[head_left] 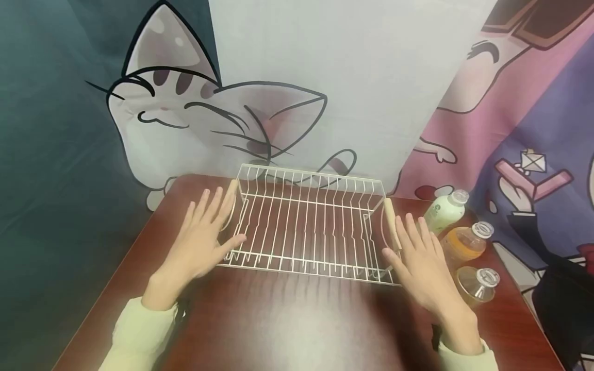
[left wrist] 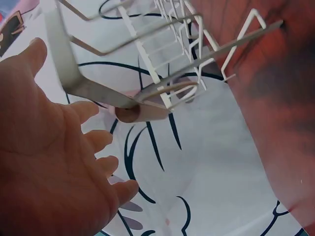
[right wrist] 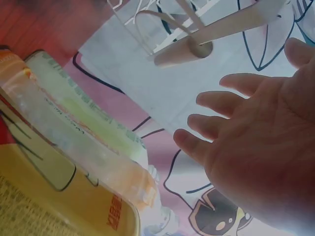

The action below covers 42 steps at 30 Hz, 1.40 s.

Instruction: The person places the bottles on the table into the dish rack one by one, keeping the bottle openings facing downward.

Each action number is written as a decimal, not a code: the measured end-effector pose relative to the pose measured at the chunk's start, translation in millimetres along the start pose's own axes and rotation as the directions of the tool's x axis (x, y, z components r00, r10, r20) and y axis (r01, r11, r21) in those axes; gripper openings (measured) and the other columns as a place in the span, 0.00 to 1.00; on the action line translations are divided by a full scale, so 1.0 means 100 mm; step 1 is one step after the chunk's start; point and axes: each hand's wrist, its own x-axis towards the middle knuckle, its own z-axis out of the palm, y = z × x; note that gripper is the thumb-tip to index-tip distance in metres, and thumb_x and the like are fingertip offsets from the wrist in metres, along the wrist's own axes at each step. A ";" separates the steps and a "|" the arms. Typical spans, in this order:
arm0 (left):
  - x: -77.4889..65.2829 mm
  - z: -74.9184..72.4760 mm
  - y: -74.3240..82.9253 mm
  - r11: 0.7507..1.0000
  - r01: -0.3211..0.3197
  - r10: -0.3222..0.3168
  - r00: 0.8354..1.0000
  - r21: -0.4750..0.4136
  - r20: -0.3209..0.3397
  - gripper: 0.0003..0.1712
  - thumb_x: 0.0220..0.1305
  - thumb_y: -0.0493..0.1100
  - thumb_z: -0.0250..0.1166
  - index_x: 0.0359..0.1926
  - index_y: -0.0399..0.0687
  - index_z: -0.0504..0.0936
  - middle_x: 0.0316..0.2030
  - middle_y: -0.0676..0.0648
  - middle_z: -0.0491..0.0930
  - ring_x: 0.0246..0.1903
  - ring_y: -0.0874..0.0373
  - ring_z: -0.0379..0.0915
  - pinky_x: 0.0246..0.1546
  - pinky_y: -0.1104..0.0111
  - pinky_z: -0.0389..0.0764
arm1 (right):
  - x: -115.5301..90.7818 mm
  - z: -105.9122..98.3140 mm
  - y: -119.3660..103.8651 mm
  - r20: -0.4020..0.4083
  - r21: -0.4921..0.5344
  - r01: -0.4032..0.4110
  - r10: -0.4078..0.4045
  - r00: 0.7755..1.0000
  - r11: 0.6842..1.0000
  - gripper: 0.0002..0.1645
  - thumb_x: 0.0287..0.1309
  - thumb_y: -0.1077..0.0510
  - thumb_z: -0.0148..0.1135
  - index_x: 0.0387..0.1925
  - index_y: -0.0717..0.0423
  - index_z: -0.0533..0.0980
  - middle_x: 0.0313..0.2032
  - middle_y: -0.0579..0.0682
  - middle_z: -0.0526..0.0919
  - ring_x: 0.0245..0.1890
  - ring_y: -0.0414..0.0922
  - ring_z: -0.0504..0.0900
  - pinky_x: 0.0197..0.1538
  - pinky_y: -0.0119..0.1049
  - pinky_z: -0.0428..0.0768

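At the lower left of the frame, below a cuffed pale sleeve [head_left: 141,330], the left hand [head_left: 199,242] was spread with its fingers straight and thumb apart, gripping nothing. Its fingers lay just beside the left handle [head_left: 233,188], a smooth, rounded, wood-coloured bar; the left wrist view showed a gap between them. A grip from there might have caught only the end of the bar, or snagged the thumb on the wire.

In the centre stood the rack [head_left: 305,234], an open box of thin, white, glossy wire with rows of kinked rods between straight rails. It sat on the bench [head_left: 278,319], whose dark reddish wood grain threw back a bright glare at the bottom centre. On so slick a surface, an uneven push could have made the light frame skid or twist.

To the right of centre, the right handle [head_left: 392,221] matched the other. Beside it the right hand [head_left: 424,270] was likewise flat, its fingers extended and holding nothing.

Close by that hand, towards the right edge, stood three clear-capped bottles: a pale green bottle [head_left: 445,212] at the back, an orange bottle [head_left: 464,245] in the middle and a yellowish, see-through bottle [head_left: 475,286] in front. A sideways swing of the knuckles or forearm could have toppled one of them.
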 end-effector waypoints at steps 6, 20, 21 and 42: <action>-0.22 0.02 0.10 0.999 -0.011 0.011 1.000 -0.051 0.003 0.55 0.80 0.68 0.61 0.92 0.54 0.46 0.90 0.38 0.37 0.88 0.33 0.28 0.85 0.35 0.35 | -0.16 0.05 -0.04 -0.057 -0.003 0.047 -0.047 0.997 0.999 0.47 0.84 0.43 0.57 0.88 0.63 0.54 0.86 0.71 0.52 0.87 0.70 0.43 0.84 0.71 0.45; -0.36 0.10 0.15 0.953 0.135 -0.136 0.991 -0.270 0.014 0.57 0.80 0.63 0.64 0.92 0.57 0.39 0.90 0.42 0.35 0.89 0.37 0.30 0.87 0.40 0.36 | -0.46 0.08 -0.22 -0.190 0.020 0.110 -0.105 0.976 0.994 0.49 0.79 0.45 0.65 0.88 0.59 0.57 0.87 0.65 0.54 0.89 0.61 0.45 0.88 0.57 0.44; -0.36 0.12 0.15 0.943 0.162 -0.164 0.986 -0.289 0.015 0.57 0.81 0.63 0.64 0.92 0.57 0.38 0.91 0.43 0.35 0.89 0.37 0.31 0.85 0.36 0.40 | -0.48 0.07 -0.23 -0.204 0.026 0.111 -0.103 0.974 0.993 0.49 0.78 0.45 0.65 0.88 0.59 0.57 0.87 0.64 0.55 0.89 0.59 0.45 0.88 0.57 0.45; -0.39 0.43 0.08 0.875 0.229 -0.284 0.956 -0.426 -0.071 0.61 0.76 0.61 0.70 0.92 0.52 0.42 0.90 0.42 0.46 0.84 0.32 0.54 0.74 0.26 0.64 | -0.69 -0.06 -0.43 -0.901 0.351 0.202 0.271 0.338 0.914 0.38 0.62 0.45 0.78 0.56 0.77 0.83 0.57 0.49 0.90 0.60 0.34 0.81 0.67 0.25 0.72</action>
